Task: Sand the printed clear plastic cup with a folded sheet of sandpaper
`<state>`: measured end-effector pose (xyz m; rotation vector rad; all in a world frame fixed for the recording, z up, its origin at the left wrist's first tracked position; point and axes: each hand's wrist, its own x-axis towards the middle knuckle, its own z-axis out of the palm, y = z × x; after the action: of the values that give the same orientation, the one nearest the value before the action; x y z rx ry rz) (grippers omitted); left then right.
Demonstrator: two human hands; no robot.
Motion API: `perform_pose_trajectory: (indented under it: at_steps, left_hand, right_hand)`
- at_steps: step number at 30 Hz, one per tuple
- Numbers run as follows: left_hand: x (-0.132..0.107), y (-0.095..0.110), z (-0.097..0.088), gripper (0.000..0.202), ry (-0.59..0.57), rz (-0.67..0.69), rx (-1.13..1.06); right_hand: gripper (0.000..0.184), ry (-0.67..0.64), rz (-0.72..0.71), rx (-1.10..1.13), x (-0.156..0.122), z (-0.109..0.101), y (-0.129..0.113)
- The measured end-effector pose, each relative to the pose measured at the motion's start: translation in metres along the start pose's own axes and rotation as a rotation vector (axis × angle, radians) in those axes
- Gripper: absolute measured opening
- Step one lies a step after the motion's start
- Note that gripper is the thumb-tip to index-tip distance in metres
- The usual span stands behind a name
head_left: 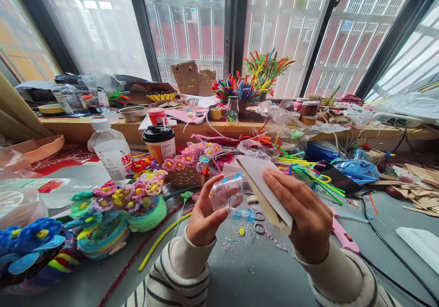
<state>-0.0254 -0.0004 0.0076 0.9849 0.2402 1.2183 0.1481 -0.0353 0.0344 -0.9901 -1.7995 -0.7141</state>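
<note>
My left hand (203,213) is closed round a clear plastic bottle (221,198) with a blue-printed label and a barcode, tilted towards the right. In my right hand (305,215) is a folded piece of white cardboard (262,186), its fingers flat along the top face and its near edge rough and yellowish. The cardboard covers the bottle's right end, so I cannot tell whether the two touch. Below them on the table lie scissors (259,228), partly hidden, and a small yellow piece (242,231) among glittery bits. A pink glue gun (345,236) rests beside my right wrist.
Pipe-cleaner flower baskets (147,213) crowd the left, near a water bottle (111,149) and a lidded drink cup (159,142). Loose pipe cleaners (318,179) lie behind my right hand. A black cable (387,240) crosses the right side. Jars and craft materials line the windowsill (192,129).
</note>
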Motion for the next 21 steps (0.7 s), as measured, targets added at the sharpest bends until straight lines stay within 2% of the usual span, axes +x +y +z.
perform_pose_trajectory:
  at_steps: [4, 7, 10, 13, 17, 21]
  left_hand:
    - [0.001, 0.002, -0.002, 0.052, -0.055, -0.031, -0.064]
    - [0.002, 0.003, -0.005, 0.053, -0.065, -0.06, -0.139]
    - [0.003, 0.005, -0.006, 0.05, -0.054, -0.106, -0.21]
    - [0.005, 0.006, -0.008, 0.048, -0.058, -0.193, -0.269]
    - [0.007, 0.004, -0.013, 0.062, -0.142, -0.311, -0.328]
    - [0.008, 0.0, -0.021, 0.061, -0.103, -0.295, -0.358]
  right_hand:
    - [0.05, -0.038, -0.013, 0.005, -0.001, 0.0, 0.003]
    - [0.053, 0.026, 0.066, -0.012, -0.001, 0.0, 0.01]
    - [0.057, 0.061, 0.082, 0.011, -0.001, 0.001, 0.014]
    - [0.058, 0.043, 0.082, 0.026, -0.001, 0.001, 0.013]
    - [0.057, 0.008, 0.075, 0.045, -0.003, 0.003, 0.011]
    - [0.054, -0.001, 0.072, 0.039, -0.005, 0.005, 0.014]
